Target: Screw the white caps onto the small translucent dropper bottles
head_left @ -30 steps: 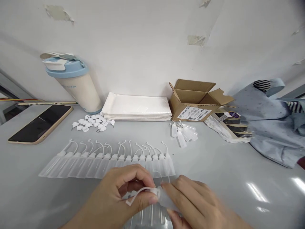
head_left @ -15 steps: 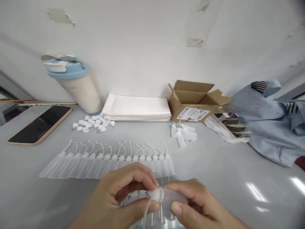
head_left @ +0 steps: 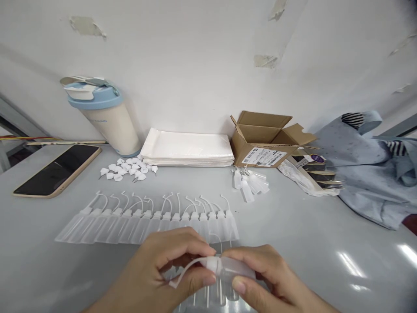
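Note:
A small translucent plastic bottle (head_left: pixel 236 268) lies sideways between my hands, near the front of the table. My left hand (head_left: pixel 172 258) pinches its white cap (head_left: pixel 213 264) between thumb and fingers. From that cap a thin bent spout tube (head_left: pixel 188 268) curves to the left over my thumb. Fingers and thumb of my right hand (head_left: pixel 270 271) are closed round the bottle's body. Beneath my hands lie more clear bottles (head_left: pixel 222 292), partly hidden. Just beyond is a row of similar bottles (head_left: pixel 143 228) with tubed caps, its right part partly covered by my left hand.
White pointed caps (head_left: pixel 130 167) are piled near a cream tumbler (head_left: pixel 114 128). A phone (head_left: pixel 55 171) lies at left. White packets (head_left: pixel 189 150), an open cardboard box (head_left: pixel 260 143), small tag-like bottles (head_left: pixel 249 184), a plastic-wrapped pack (head_left: pixel 314 174) and blue cloth (head_left: pixel 365 182) line the back and right.
The cap's spout tube has swung from pointing down towards me to pointing left, as the cap turned in my left fingers. My right hand keeps its hold on the bottle.

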`<state>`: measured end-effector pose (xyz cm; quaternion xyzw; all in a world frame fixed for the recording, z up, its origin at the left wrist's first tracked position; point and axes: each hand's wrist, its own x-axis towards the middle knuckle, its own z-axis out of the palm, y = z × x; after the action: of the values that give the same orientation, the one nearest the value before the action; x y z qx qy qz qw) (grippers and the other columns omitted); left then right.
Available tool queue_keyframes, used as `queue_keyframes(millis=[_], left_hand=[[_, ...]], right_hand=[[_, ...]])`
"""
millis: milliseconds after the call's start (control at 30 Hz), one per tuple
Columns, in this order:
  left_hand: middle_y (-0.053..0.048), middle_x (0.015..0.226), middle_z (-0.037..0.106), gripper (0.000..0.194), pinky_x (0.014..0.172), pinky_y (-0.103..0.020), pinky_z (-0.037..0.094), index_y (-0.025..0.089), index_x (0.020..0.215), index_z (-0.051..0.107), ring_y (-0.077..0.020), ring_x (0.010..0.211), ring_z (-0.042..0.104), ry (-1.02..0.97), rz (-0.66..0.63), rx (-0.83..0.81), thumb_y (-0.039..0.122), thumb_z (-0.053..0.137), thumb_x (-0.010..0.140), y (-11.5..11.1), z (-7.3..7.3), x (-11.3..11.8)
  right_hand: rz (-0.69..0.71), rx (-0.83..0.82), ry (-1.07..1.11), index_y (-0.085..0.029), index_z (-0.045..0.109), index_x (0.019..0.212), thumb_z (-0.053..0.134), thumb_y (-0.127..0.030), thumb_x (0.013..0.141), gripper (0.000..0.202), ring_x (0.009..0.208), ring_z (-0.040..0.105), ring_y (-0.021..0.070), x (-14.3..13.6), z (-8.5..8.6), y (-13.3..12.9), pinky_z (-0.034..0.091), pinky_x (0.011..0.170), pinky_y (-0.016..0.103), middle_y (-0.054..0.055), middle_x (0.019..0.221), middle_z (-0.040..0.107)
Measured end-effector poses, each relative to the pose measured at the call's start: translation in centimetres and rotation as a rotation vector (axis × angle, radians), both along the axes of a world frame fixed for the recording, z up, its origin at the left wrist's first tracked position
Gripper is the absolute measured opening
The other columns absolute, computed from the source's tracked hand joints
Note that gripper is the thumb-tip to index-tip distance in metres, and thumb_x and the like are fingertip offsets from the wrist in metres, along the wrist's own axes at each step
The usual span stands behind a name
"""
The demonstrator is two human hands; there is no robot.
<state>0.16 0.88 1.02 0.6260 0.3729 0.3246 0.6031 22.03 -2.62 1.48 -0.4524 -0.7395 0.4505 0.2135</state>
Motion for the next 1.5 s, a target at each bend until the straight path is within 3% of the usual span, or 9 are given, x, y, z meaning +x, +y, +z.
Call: queue_keyframes(millis=[167,367,533,633,767,900,1033,1367,1500], left_hand=[[0.001,0.081,0.066,0.015,0.061,-0.014,0.050,0.028,0.088,0.075,-0.0099,0.067,0.061,-0.031,-0.055,0.153,0.018,0.074,0.077,0.3,-0.7,-0.4],[0.001,0.083,0.068,0.009,0.063,-0.015,0.049,0.029,0.086,0.077,-0.0102,0.071,0.062,-0.073,-0.009,-0.131,0.027,0.074,0.078,-0.1,-0.4,-0.1],[0.003,0.056,0.061,0.021,0.054,-0.018,0.049,0.019,0.077,0.071,-0.0092,0.051,0.057,-0.039,-0.033,-0.424,0.040,0.068,0.081,-0.3,0.0,0.1],[0.000,0.069,0.067,0.010,0.056,-0.018,0.050,0.021,0.088,0.072,-0.0112,0.058,0.061,0.006,-0.074,-0.063,0.028,0.069,0.081,-0.3,-0.3,-0.2],[-0.001,0.089,0.070,0.025,0.066,-0.017,0.051,0.027,0.100,0.069,-0.0118,0.070,0.065,0.099,-0.019,0.458,0.010,0.067,0.082,-0.4,-0.7,-0.5],[0.002,0.093,0.071,0.031,0.067,-0.014,0.053,0.033,0.109,0.065,-0.0123,0.076,0.067,0.020,-0.024,0.327,0.022,0.072,0.080,-0.5,-0.7,-0.4],[0.003,0.072,0.067,0.007,0.055,-0.012,0.049,0.024,0.087,0.068,-0.0094,0.061,0.063,0.119,-0.027,0.191,0.030,0.064,0.087,-0.4,-0.5,-0.4],[-0.002,0.097,0.067,0.033,0.072,-0.018,0.050,0.027,0.108,0.057,-0.0132,0.076,0.065,0.175,0.007,0.642,0.005,0.059,0.085,-1.3,-1.3,-0.3],[0.001,0.081,0.066,0.017,0.063,-0.017,0.048,0.024,0.099,0.062,-0.0120,0.067,0.062,0.127,0.016,0.489,0.015,0.061,0.085,-1.2,-0.8,-0.1]], right_hand=[[0.017,-0.041,0.005,-0.020,0.068,0.095,0.044,-0.044,0.098,0.035,0.066,0.059,0.0136,0.1,-0.2,0.0,0.044,0.053,0.021,0.004,0.080,0.070],[0.014,0.065,-0.003,-0.023,0.067,0.103,0.047,-0.039,0.097,0.027,0.068,0.061,0.0149,0.0,0.0,-0.1,0.048,0.056,0.022,0.002,0.078,0.068],[0.043,0.084,0.023,-0.025,0.065,0.111,0.045,-0.036,0.098,0.026,0.068,0.062,0.0143,0.0,0.2,-0.1,0.049,0.059,0.023,0.001,0.082,0.071],[0.016,0.086,-0.004,-0.024,0.068,0.104,0.045,-0.041,0.098,0.029,0.063,0.061,0.0132,0.1,0.0,0.0,0.047,0.053,0.021,0.003,0.085,0.072],[0.003,0.070,-0.007,-0.024,0.070,0.105,0.044,-0.045,0.098,0.034,0.059,0.060,0.0121,0.2,-0.1,0.1,0.047,0.051,0.020,0.003,0.081,0.072],[-0.013,0.102,-0.010,-0.024,0.068,0.111,0.044,-0.044,0.098,0.034,0.058,0.059,0.0129,0.2,-0.1,-0.2,0.050,0.053,0.021,0.002,0.077,0.071],[0.002,0.095,-0.015,-0.023,0.068,0.106,0.046,-0.043,0.097,0.031,0.060,0.058,0.0142,0.1,0.0,-0.2,0.048,0.054,0.023,0.003,0.077,0.069],[0.056,-0.351,0.407,-0.013,0.068,0.101,0.045,-0.050,0.096,0.044,0.041,0.028,0.0052,-0.3,-0.3,0.6,0.024,0.039,0.018,-0.009,0.049,0.031],[0.027,-0.097,0.197,-0.022,0.068,0.106,0.045,-0.045,0.098,0.034,0.049,0.045,0.0089,-0.3,0.2,0.4,0.038,0.046,0.018,-0.004,0.060,0.052]])
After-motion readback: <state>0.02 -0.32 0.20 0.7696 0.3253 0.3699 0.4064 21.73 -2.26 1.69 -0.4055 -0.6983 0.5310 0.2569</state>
